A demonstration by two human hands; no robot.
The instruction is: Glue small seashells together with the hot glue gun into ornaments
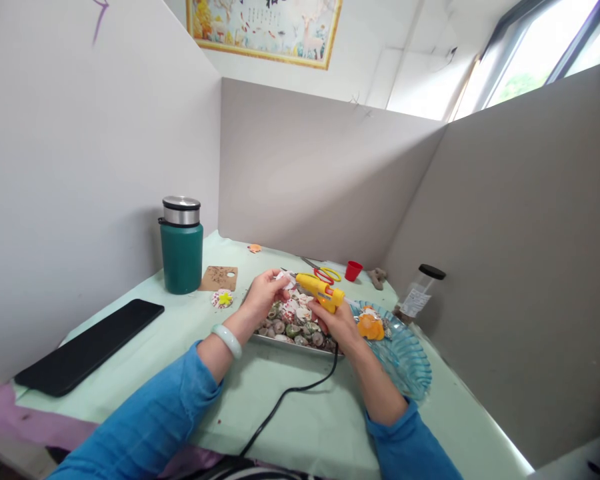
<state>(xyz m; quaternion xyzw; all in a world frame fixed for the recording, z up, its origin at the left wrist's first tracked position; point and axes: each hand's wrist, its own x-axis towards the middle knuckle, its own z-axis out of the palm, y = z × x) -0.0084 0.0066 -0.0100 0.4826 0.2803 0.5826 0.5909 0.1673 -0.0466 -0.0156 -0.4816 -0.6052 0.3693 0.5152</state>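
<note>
My right hand (336, 322) is wrapped round the handle of a yellow hot glue gun (321, 291). The gun's nozzle points left, toward my left hand (266, 293). Pinched in the left fingers is a small white piece (283, 277), which looks like a shell; the fingers partly cover it. Both hands are above a metal tray (293, 345) of shells (300, 328), some whitish and some dark and spiral. A black cord runs from the gun down across the table.
A blue plate (415, 360) with orange shells (371, 327) stands right. Scissors (325, 275), a red cup (353, 270) and a lidded jar (419, 293) lie beyond. Leftward are a green bottle (181, 250), a brown card (219, 279), a shell flower (223, 299) and a black slab (93, 343).
</note>
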